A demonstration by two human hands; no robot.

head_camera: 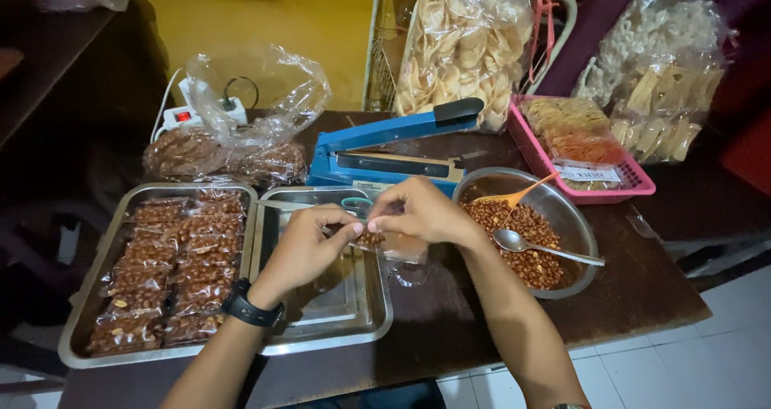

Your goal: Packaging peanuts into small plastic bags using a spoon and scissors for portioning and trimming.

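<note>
While both hands pinch it, the small clear pouch (384, 244) of peanuts hangs over the right tray (337, 312), near the middle of the desk (642, 288). Left hand (309, 244) and right hand (418, 212) are together, fingertips clamped on the pouch's top edge. Judged light, soft and slippery: thin film, loose nuts shifting inside, so the mouth is the place to hold. Mouth points up; long axis appears to run left-right between the hands, though they partly hide it. Bowl (578, 216) of nuts sits right; sealer (385, 148) lies far.
</note>
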